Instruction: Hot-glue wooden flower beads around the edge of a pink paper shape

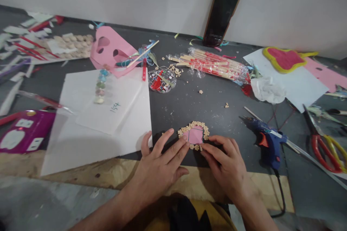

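A small pink house-shaped piece edged with tan wooden beads lies on the dark mat near the front edge. My left hand rests flat beside it, fingers spread, with its fingertips touching the piece's left edge. My right hand lies on the other side, its fingers stretched toward the piece's lower right edge and touching the beads there. Neither hand holds anything.
A blue glue gun lies right of my hands, with red and yellow scissors beyond. White paper sheets lie to the left. A clear dish of googly eyes, packed wooden sticks, loose beads and a leaning phone sit further back.
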Demonstrator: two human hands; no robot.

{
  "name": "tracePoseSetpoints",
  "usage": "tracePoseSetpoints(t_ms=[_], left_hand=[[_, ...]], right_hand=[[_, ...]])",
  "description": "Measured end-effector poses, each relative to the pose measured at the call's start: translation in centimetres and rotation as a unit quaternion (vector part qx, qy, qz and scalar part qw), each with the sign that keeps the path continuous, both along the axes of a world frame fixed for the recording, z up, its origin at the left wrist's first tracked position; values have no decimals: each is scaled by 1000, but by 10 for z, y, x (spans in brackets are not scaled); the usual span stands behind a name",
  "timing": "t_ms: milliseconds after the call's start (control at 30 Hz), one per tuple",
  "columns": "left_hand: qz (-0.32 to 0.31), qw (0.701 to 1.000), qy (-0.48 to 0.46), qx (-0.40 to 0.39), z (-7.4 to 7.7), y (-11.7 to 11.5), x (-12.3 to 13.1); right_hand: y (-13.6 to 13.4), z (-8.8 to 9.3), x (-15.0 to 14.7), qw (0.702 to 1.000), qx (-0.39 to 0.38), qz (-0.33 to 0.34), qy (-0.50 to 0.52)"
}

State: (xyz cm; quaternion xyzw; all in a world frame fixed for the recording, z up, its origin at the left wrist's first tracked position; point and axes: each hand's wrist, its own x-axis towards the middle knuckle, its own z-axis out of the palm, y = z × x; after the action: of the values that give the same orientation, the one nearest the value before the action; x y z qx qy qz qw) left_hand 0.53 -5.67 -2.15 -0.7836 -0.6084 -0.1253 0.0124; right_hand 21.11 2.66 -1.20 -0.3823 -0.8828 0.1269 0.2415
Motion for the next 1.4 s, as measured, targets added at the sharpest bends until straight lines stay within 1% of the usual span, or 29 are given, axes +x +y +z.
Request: tracePoseSetpoints(t_ms=[300, 400, 533, 733, 933, 1100, 1300, 1400], left_hand=[[2, 1000, -8, -7, 1, -1, 0], [4, 1000, -3, -14, 2, -1, 0], [0, 1000, -10, -1, 1, -1, 0], [-2, 1000, -14, 2, 0, 0, -1], [0, 1000, -9, 0, 1, 0, 0], [-8, 1000, -7, 8, 0, 0, -1], [-9, 1000, -6, -3, 5, 0, -1], [-14, 1000, -15, 1, 8, 1, 3]], right_hand=[[-1, -1, -2, 1000, -15, -5, 7], [0, 2, 0, 999, -20, 3, 25], [1, 7, 1, 998, -35, 15, 46], [1, 7, 2, 999, -34, 22, 23], [1, 5, 1, 1000, -22, 10, -12], [1, 5, 0, 1000, -25, 14, -11], [0, 4, -2, 999, -27, 11, -27], [0, 2, -1, 999, -27, 14, -12]])
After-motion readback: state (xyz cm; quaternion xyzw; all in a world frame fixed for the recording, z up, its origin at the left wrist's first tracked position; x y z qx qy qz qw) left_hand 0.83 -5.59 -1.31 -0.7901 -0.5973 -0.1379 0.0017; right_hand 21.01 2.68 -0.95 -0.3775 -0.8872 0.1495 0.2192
